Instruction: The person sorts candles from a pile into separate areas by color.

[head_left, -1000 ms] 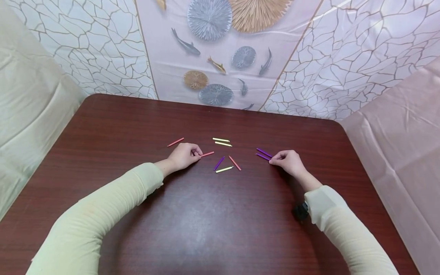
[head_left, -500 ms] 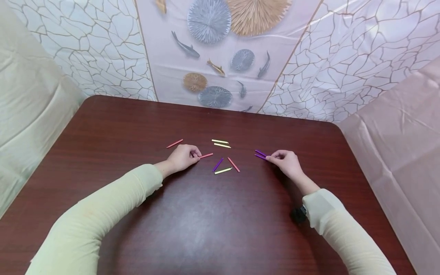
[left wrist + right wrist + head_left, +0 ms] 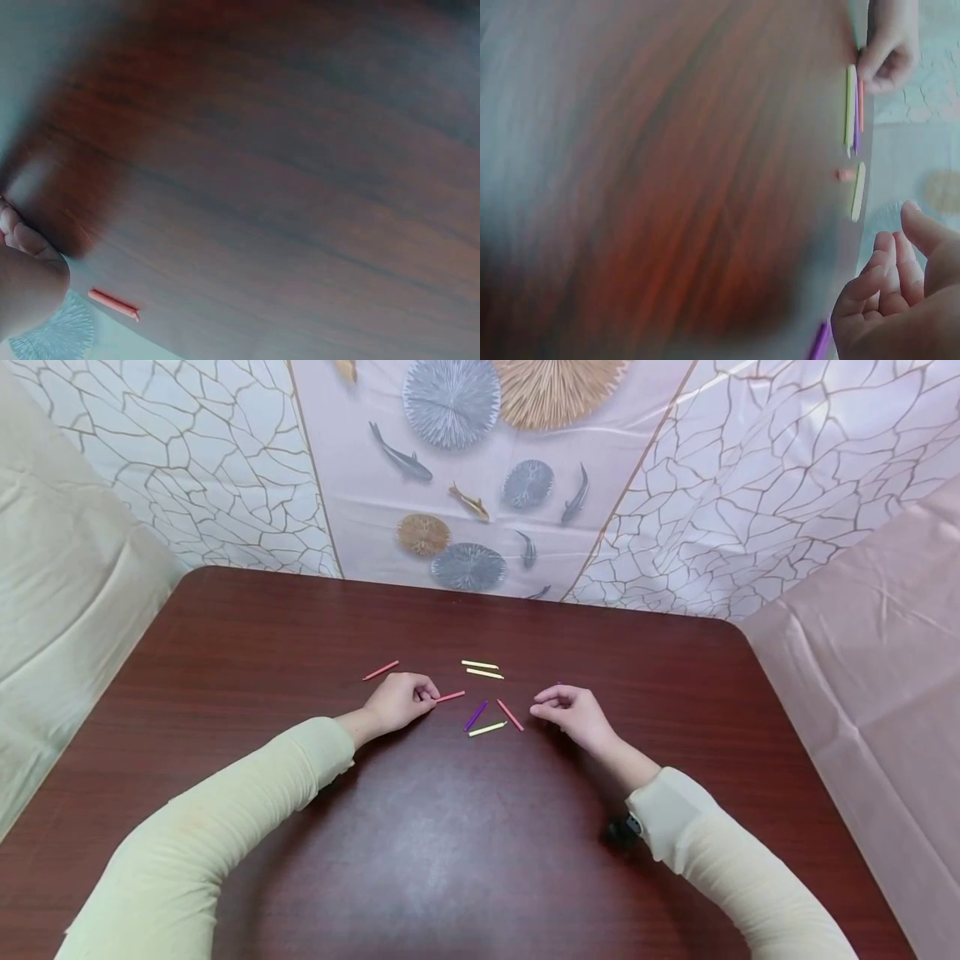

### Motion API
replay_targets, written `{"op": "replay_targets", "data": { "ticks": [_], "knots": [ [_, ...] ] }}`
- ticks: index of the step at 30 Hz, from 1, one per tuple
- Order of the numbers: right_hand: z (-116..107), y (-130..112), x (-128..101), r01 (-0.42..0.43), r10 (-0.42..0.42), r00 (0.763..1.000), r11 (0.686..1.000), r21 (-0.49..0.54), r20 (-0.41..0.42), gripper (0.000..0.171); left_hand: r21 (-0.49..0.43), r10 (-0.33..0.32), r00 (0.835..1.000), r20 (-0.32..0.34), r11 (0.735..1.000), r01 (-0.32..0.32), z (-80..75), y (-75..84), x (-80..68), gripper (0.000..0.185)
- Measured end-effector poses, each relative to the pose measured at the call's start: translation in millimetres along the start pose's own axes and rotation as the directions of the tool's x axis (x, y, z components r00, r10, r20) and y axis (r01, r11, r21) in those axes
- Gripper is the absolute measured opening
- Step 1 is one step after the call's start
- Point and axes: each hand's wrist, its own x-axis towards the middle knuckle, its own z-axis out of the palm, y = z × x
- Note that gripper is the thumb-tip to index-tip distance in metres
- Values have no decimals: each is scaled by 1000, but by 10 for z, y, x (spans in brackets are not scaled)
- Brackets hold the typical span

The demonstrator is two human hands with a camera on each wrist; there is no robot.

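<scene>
Left hand (image 3: 401, 700) pinches a red stick (image 3: 452, 697) flat on the table (image 3: 225, 635). Right hand (image 3: 573, 710), fingers loosely curled, empty, hovers beside the middle sticks (image 3: 491, 718). Advice: approach low, pinch one stick only.

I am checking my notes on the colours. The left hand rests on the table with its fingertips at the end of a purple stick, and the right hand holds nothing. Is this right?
Not quite: the stick at the left hand fingertips is red, not purple, as the head view shows. The rest stands: that hand rests on the table, and the right hand holds nothing.
</scene>
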Motion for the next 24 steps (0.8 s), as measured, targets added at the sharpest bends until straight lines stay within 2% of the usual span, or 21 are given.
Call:
{"op": "replay_targets", "data": {
  "ticks": [3, 7, 14, 17, 24],
  "knots": [
    [88, -5, -18, 21, -20, 999, 999, -32, 29, 25, -1, 4, 1000, 2, 1000, -4, -10, 8, -3, 7],
    [174, -4, -46, 76, -70, 996, 989, -131, 51, 21, -4, 13, 1000, -1, 1000, -13, -20, 13, -8, 6],
    [192, -36, -40, 89, -85, 996, 942, -323, 27, 11, 0, 8, 1000, -2, 1000, -8, -4, -18, 7, 6],
    [187, -42, -38, 95, -90, 995, 931, -353, 29, 10, 1, 10, 1000, -3, 1000, -10, 2, -16, 5, 6],
    [184, -29, -31, 111, -102, 994, 925, -364, 43, 10, -1, 6, 1000, -5, 1000, -6, 12, -3, -2, 7]
  ]
}}
